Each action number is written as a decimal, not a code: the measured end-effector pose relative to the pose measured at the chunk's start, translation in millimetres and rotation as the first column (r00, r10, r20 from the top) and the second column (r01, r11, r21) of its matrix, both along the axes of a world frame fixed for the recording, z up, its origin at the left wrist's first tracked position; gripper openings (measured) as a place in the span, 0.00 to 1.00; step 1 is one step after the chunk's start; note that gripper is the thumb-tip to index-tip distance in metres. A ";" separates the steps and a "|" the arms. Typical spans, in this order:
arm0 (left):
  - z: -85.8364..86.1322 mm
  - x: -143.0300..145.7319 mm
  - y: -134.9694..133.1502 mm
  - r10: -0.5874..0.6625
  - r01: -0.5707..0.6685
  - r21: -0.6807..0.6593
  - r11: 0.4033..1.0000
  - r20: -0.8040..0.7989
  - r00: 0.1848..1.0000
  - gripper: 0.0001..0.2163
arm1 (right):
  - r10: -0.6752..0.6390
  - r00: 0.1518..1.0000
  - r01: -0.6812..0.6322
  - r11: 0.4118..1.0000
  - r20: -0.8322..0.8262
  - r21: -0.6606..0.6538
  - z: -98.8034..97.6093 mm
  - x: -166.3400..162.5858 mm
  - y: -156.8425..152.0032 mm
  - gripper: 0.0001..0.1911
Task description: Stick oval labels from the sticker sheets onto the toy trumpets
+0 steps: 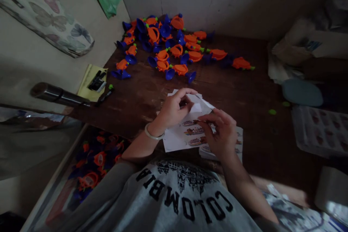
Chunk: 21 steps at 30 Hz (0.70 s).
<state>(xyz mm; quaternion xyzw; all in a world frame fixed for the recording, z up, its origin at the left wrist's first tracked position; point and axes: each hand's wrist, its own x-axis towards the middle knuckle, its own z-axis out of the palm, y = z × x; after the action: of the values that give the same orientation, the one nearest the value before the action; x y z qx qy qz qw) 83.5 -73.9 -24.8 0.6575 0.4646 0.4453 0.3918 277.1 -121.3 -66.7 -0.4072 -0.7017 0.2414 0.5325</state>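
Note:
My left hand (174, 110), with a pale bangle on the wrist, is curled over the top of a white sticker sheet (179, 136) on the dark wooden table (244, 94), fingers pinched on the sheet's upper part. My right hand (221, 132) rests on the same sheet, its fingertips pinched at a small sticker (196, 121) near the printed row. More sticker sheets (239, 141) lie under it. A pile of orange and blue plastic toys (165, 45) sits at the far side of the table.
A yellow pad with black items (92, 79) and a metal tube (57, 95) lie at the left edge. A box of more toys (92, 163) stands below the table. A blister tray (320, 130), a round grey lid (301, 92) and cardboard (299, 43) sit at right.

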 end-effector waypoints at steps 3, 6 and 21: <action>-6.4 -0.1 3.2 -0.016 0.017 0.017 1.000 -0.018 1.000 0.15 | -0.064 0.991 0.055 0.995 0.120 0.078 -0.2 0.4 4.7 0.16; -16.6 -0.4 13.1 -0.049 0.050 0.019 0.999 -0.026 0.998 0.16 | -0.174 0.955 0.147 0.981 0.241 0.126 -3.6 2.3 3.9 0.11; -87.1 -0.5 144.0 0.161 -0.092 0.140 0.986 -0.644 0.748 0.26 | -0.036 0.999 0.040 0.984 -0.028 0.175 0.9 0.1 -17.7 0.47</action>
<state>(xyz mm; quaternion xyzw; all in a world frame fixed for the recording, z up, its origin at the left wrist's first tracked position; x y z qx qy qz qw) 83.0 70.1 -111.9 0.7571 0.5927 0.2360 0.1407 277.2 -139.0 -65.8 -0.3691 -0.7057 0.1734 0.5794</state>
